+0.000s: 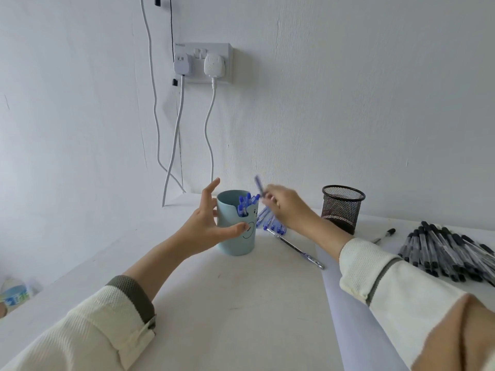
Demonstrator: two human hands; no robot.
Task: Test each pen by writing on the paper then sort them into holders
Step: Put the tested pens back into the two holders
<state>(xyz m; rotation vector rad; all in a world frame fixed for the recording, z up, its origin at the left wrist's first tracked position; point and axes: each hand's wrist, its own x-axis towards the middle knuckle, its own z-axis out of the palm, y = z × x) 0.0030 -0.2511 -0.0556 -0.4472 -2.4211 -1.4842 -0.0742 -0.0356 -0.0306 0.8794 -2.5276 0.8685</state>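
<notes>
Blue pen is pinched in my right hand, just above and right of the rim of the blue cup, with its long axis steep and its top leaning left. I judge a short move leftward and down would seat it. My left hand is spread open beside the cup, thumb at its wall, gripping nothing. Blur smears the pen, and my right hand hides part of the loose blue pens behind the cup

**No Legible Writing Anywhere**

The blue cup bears only a drawn smiling face, partly behind a thumb, and no words. Far left of the cup, a bottle's label is too blurred to read. Above the cup, faint marks on the white plug are illegible.
</notes>
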